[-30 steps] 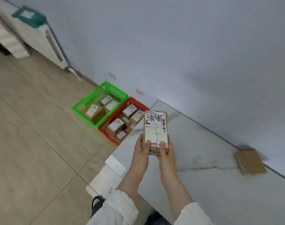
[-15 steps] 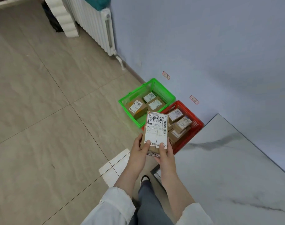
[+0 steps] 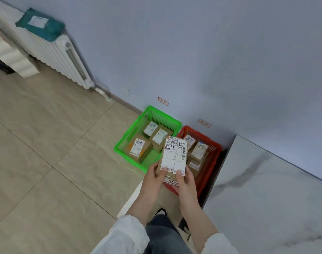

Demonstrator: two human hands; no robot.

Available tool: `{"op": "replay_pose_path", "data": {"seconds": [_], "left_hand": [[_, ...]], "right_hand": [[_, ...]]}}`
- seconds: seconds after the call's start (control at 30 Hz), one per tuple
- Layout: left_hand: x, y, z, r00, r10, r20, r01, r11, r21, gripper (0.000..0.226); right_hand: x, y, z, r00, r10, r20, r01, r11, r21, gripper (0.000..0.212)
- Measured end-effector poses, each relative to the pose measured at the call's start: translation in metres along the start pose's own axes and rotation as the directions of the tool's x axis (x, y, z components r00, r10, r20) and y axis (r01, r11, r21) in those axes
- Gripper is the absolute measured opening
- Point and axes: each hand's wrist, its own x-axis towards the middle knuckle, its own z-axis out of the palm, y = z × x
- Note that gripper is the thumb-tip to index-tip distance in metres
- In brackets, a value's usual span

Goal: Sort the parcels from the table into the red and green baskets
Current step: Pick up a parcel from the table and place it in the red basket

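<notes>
We hold one cardboard parcel (image 3: 174, 156) label up in both hands, in the air over the spot where the green basket (image 3: 129, 159) and the red basket (image 3: 209, 171) meet. Our left hand (image 3: 152, 177) grasps its lower left corner with the thumb on the label, and our right hand (image 3: 185, 182) grasps the lower right corner the same way. Both baskets stand side by side on the floor (image 3: 46, 162) against the wall. The green one holds three labelled parcels (image 3: 138, 150). The red one, just beside the worktop (image 3: 266, 189), holds stacked parcels (image 3: 199, 151). A teal bag (image 3: 41, 24) lies on a white radiator (image 3: 52, 54) further left.
</notes>
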Motion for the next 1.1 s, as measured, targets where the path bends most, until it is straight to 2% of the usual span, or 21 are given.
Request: {"op": "replay_pose_path", "data": {"seconds": [0.27,0.5,0.67,0.87,1.1], "left_hand": [[0.075,0.013,0.056,0.957,-0.125,0.26,0.046,0.956,0.291,0.038],[0.16,-0.038,0.103,0.857,-0.248,0.451,0.029,0.898,0.439,0.048],[0.223,-0.103,0.134,0.833,-0.251,0.493,-0.035,0.866,0.499,0.054],[0.299,-0.222,0.159,0.859,-0.289,0.424,0.008,0.834,0.552,0.054],[0.344,-0.318,0.174,0.887,-0.287,0.361,0.015,0.8,0.6,0.054]], "right_hand": [[0.061,-0.009,-0.031,0.949,0.104,-0.298,-0.067,0.989,0.133,0.042],[0.135,0.056,-0.057,0.846,0.213,-0.489,-0.176,0.977,0.121,0.041],[0.204,0.122,-0.075,0.801,0.234,-0.551,-0.235,0.969,0.069,0.042],[0.292,0.228,-0.097,0.806,0.259,-0.532,-0.308,0.952,-0.003,0.04],[0.351,0.33,-0.106,0.797,0.302,-0.523,-0.359,0.933,-0.007,0.038]]}}
